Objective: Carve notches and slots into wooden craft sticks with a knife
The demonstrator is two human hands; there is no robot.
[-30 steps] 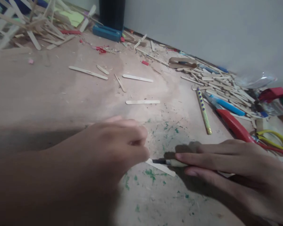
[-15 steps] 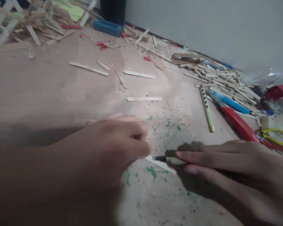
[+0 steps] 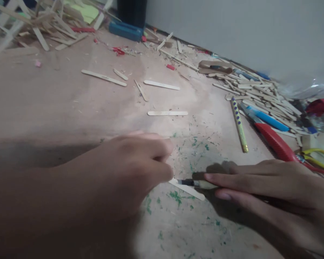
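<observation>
Pressed to the tabletop (image 3: 167,233), my left hand (image 3: 135,165) is closed, thumb and fingertips at the upper end of a pale craft stick (image 3: 192,191); that end is hidden beneath it. My right hand (image 3: 267,190) pinches a slim tool (image 3: 205,184) with a pale handle, a metal collar and a dark tip. The tip lies on or just over the craft stick, close to my left thumb. Whether it is a blade or a brush I cannot tell. Green flecks lie around the stick.
Loose craft sticks (image 3: 167,113) lie beyond my hands. At right are a spotted pencil (image 3: 240,126), a red-handled tool (image 3: 277,142), a blue cutter (image 3: 268,118), yellow-handled scissors (image 3: 317,156) and a stick pile (image 3: 259,90). A stick structure (image 3: 35,25) stands back left.
The whole view has shifted slightly, so things sit a little further right. Both hands keep nearly the same hold, with the tool's tip still at the craft stick.
</observation>
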